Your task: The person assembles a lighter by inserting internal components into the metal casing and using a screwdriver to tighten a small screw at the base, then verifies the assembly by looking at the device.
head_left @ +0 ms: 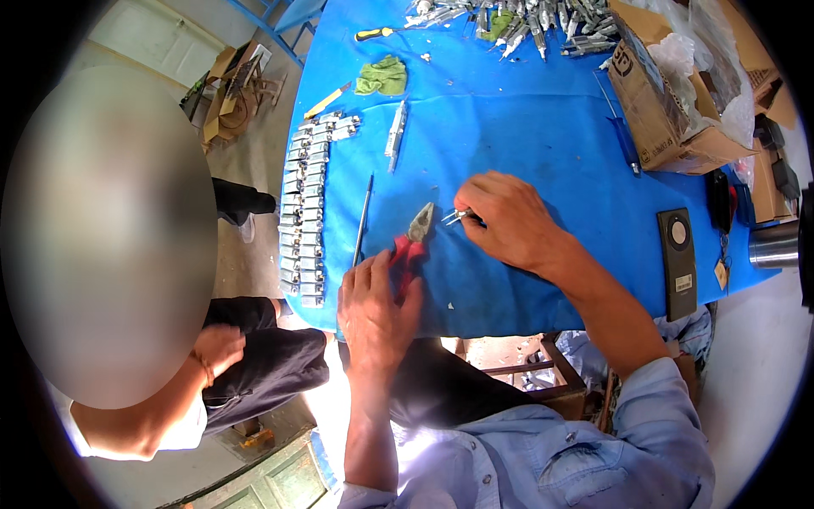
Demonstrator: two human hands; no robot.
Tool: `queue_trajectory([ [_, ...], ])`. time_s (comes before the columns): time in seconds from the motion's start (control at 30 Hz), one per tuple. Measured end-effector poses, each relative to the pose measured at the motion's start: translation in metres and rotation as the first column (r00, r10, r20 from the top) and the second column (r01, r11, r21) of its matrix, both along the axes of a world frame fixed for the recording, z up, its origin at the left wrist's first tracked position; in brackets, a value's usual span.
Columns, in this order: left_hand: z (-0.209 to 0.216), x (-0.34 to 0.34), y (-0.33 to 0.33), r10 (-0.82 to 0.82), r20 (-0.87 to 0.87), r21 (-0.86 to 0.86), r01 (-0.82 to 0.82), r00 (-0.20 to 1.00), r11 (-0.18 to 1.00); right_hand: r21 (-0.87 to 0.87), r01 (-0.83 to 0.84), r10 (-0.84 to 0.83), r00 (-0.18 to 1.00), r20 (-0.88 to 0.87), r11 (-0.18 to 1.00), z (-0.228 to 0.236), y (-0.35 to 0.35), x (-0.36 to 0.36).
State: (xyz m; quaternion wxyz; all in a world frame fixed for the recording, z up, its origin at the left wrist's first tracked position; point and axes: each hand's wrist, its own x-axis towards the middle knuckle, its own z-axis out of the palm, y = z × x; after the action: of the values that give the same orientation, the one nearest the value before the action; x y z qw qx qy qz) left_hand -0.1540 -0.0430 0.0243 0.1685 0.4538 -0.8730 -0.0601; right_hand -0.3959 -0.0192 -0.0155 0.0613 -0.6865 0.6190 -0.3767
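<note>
So the pliers [412,248] have red handles and a dull grey metal head, tilted a bit right with the nose pointing away from the person, handles running down between left hand [373,312] thumb and fingers. Just right of the nose there's a small silvery metal piece [455,217], pinched in the right hand [502,217], thin prongs poking out leftward, rest of it hidden.

Red-handled pliers [411,247] at frame centre
Left hand [376,312] holds them; right hand [511,222], right of centre, pinches a small metal part [458,216].
</note>
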Motion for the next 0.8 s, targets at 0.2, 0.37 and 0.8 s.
queue_trajectory([
  [0.2,0.011,0.011,0.004,-0.005,-0.133,0.010,0.007,0.991,1.000,0.017,-0.011,0.011,1.000,-0.001,1.000,0.004,0.002,-0.001],
  [0.37,0.006,0.052,-0.010,0.147,-0.089,-0.028,-0.150,0.985,0.988,0.051,-0.008,0.007,1.000,0.023,0.999,0.007,0.002,-0.002],
  [0.8,0.016,0.068,0.001,0.255,-0.417,0.167,-0.203,0.872,0.965,-0.077,0.080,-0.074,0.994,0.081,0.994,0.014,0.000,-0.008],
])
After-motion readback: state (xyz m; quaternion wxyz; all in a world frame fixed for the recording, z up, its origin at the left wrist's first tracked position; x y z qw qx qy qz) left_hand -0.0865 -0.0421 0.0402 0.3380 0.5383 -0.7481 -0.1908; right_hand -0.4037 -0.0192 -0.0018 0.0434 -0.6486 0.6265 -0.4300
